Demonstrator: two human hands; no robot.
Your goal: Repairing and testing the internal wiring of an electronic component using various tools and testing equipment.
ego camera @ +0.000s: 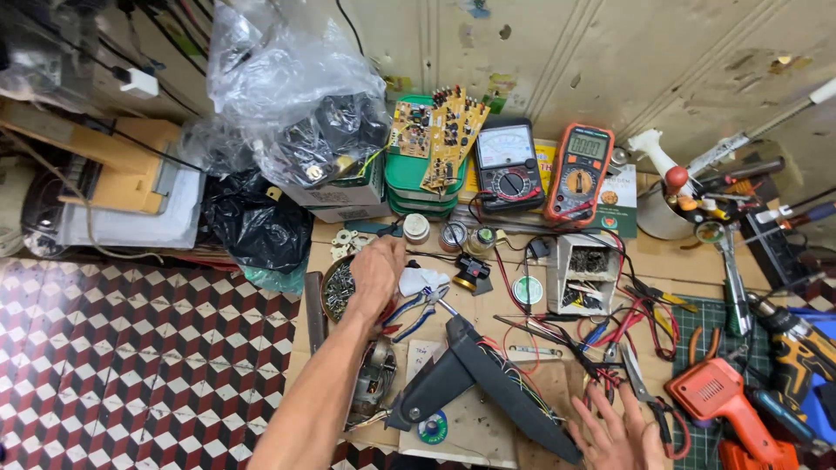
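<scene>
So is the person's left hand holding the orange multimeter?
No, the left hand reaches over a round tin of small metal screws, while the orange multimeter leans against the wall far behind it.

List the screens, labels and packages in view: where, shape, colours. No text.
Analog multimeter: back centre, black, pale dial window.
Digital multimeter: to its right, orange, grey rectangular screen.
Green booklet: behind the orange meter, flat, picture label.
Cardboard box: under clear plastic bag, white label.

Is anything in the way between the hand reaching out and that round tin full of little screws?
Nothing visible. The left hand is already over the round tin of screws, covering its right side, with nothing between them. Blue-handled pliers lie just right of the wrist, off to the side. The right hand rests far away by the black housing.
</scene>
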